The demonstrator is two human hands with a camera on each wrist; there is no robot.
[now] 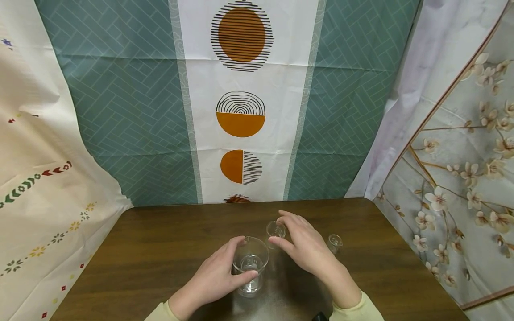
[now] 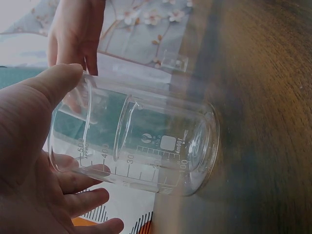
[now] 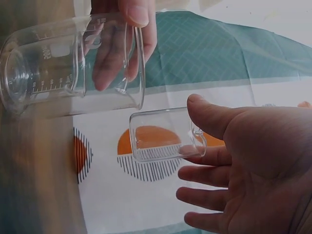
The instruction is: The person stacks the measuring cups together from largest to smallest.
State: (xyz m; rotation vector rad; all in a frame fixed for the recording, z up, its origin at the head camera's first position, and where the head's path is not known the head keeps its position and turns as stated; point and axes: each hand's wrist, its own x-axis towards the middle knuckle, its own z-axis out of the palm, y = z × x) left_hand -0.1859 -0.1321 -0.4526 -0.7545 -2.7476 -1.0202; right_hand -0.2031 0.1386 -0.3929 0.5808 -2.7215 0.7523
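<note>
Now your left hand (image 1: 220, 271) grips the outer beaker (image 1: 254, 248), the inner beaker (image 1: 251, 263) inside; your right hand (image 1: 304, 243) pinches a third beaker (image 3: 163, 135).

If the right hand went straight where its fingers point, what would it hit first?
Beyond the small glass beaker it holds, the right hand would probably meet the wood-grain tabletop, though tilt and depth are hard to judge.

Table (image 1: 160, 245), dark brown; green-and-white cloth (image 1: 241, 102) behind its far edge; cream cloth (image 1: 40, 178) along its left edge; blossom-printed cloth (image 1: 458, 178) along its right.
</note>
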